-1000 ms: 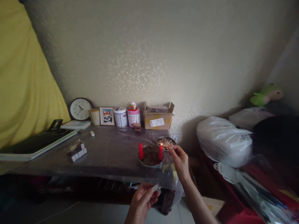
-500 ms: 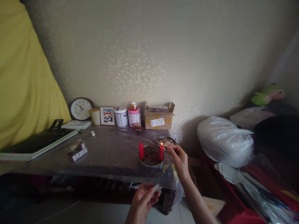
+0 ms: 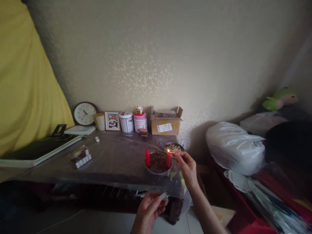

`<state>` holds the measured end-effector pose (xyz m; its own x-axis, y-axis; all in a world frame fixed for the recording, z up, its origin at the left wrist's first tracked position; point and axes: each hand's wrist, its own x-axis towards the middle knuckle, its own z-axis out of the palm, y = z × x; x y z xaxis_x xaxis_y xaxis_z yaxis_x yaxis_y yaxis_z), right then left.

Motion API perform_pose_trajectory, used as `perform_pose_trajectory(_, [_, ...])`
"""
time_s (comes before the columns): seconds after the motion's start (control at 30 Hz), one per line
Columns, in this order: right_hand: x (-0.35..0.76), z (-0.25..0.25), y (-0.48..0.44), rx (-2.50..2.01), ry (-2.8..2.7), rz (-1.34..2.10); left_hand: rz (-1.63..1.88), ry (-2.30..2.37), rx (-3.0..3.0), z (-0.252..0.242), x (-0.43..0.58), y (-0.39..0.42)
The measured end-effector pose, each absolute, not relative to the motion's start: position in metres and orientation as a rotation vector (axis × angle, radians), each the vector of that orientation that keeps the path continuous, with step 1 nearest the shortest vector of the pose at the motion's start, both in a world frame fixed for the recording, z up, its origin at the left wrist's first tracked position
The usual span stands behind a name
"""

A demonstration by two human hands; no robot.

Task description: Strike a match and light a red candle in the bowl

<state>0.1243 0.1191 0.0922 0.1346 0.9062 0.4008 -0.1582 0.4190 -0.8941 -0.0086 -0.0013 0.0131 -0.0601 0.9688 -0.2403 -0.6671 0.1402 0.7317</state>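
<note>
My right hand (image 3: 188, 167) is raised beside the right red candle (image 3: 169, 160), thumb and forefinger pinched on a thin matchstick (image 3: 174, 152) that points left to the wick. A small flame (image 3: 168, 150) burns at the candle's top. The left red candle (image 3: 147, 158) shows no flame. Both candles stand upright at opposite sides of a round tin (image 3: 158, 173) of dark grains. Lower down, in front of the table edge, my left hand (image 3: 149, 209) is closed around a small matchbox (image 3: 164, 196), its end sticking out past the fingers.
Behind the tin is a round dish (image 3: 173, 144) of loose matchsticks. Wrapped small boxes (image 3: 81, 157) lie on the left of the table (image 3: 114, 156). A clock (image 3: 84, 113), canisters (image 3: 126, 123) and a cardboard box (image 3: 165, 126) line the wall. White plastic bags (image 3: 234, 148) are at right.
The flame at the right candle looks slightly larger and brighter. Both hands keep nearly the same place and grip.
</note>
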Motion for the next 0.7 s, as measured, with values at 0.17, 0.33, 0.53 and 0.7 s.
perform_pose_trajectory(0.17, [0.123, 0.095, 0.115, -0.805, -1.173, 0.927, 1.408, 0.838, 0.473, 0.012, -0.009, 0.0])
perform_pose_trajectory(0.33, [0.119, 0.094, 0.113, -0.805, -1.161, 0.938, 1.412, 0.832, 0.461, 0.011, -0.009, -0.001])
perform_pose_trajectory(0.53, [0.12, 0.094, 0.112, -0.808, -1.145, 0.944, 1.407, 0.842, 0.446, 0.013, -0.009, -0.001])
perform_pose_trajectory(0.7, [0.133, 0.101, 0.112, -0.807, -1.121, 0.927, 1.413, 0.83, 0.454, 0.013, -0.009, -0.001])
